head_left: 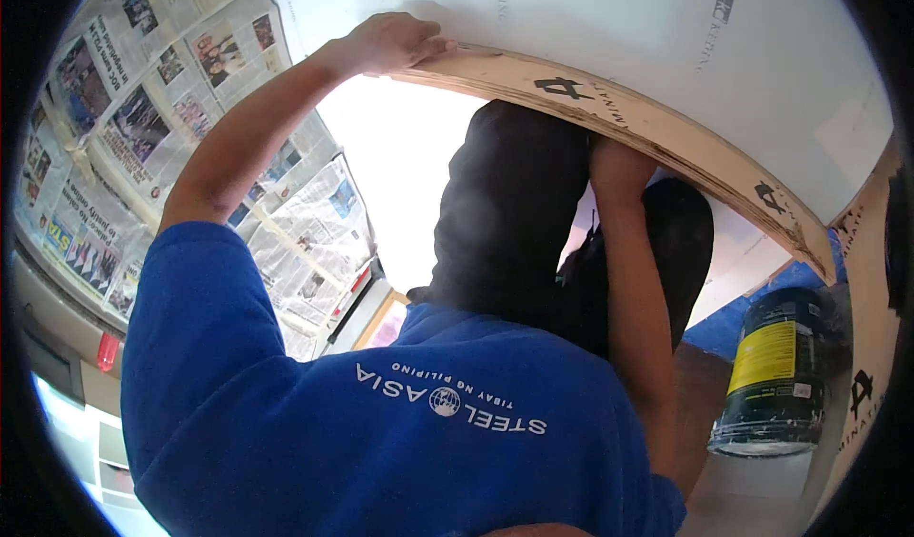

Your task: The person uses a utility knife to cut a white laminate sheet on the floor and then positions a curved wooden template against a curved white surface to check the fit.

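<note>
A large board (609,109) with a glossy white face and a pale wooden edge, stamped with dark marks, spans the top of the head view. My left hand (395,42) is closed over its edge close to the left end, arm stretched out. Down past my knees goes my right arm, and my right hand (621,164) reaches under the same edge, where its fingers are hidden. My black-trousered legs (514,204) are bent beneath the board. Above the hands, the white face (590,13) of the board shows faint printing.
Newspaper sheets (152,109) cover the surface at the left. A dark bucket (773,375) with a yellow label and white smears at its rim stands at the right, beside another pale stamped wooden edge (862,385). Blue sheeting (714,337) lies behind the bucket.
</note>
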Available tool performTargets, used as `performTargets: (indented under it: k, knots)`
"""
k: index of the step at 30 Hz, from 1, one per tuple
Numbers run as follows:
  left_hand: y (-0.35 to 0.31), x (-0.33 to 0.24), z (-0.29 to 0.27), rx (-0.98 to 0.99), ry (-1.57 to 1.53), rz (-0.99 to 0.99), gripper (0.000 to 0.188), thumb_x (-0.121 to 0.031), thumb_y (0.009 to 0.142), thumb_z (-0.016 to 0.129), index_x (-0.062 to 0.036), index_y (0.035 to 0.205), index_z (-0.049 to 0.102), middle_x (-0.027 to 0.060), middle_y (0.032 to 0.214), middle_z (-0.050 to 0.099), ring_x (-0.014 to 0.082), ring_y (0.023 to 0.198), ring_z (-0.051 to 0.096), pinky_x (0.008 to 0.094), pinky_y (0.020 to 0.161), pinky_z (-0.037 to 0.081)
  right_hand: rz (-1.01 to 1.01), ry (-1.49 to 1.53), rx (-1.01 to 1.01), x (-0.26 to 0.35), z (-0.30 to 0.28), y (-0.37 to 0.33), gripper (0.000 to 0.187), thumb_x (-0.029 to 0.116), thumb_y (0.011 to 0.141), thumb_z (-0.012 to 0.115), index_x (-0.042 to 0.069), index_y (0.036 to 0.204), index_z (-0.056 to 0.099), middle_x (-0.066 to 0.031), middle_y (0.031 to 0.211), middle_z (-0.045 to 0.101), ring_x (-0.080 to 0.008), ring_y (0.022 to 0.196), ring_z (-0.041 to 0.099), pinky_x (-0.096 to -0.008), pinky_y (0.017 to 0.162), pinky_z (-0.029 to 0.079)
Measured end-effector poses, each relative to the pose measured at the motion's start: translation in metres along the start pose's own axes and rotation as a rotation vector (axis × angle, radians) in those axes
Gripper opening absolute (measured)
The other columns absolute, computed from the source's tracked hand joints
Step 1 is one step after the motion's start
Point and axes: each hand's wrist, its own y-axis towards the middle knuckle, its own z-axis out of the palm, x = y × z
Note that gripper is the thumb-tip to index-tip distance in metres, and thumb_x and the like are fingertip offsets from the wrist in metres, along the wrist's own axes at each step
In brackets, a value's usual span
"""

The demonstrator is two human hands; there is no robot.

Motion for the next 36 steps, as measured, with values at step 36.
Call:
performTargets:
  k: [36]
  knots:
    - [0.034,-0.067,-0.005,-0.2,-0.085,0.147,0.053,-0.05,0.101,0.038,-0.007,0.108,0.068,0.0187,0.085,0.069,0.0356,0.085,0.067,0.0501,0.083,0.05,0.024,0.033,0.022,-0.002,0.002,0.001,0.027,0.018,0.09,0.052,0.001,0.105,0.068,-0.0212,0.102,0.066,-0.0405,0.1,0.061,-0.0523,0.088,0.044]
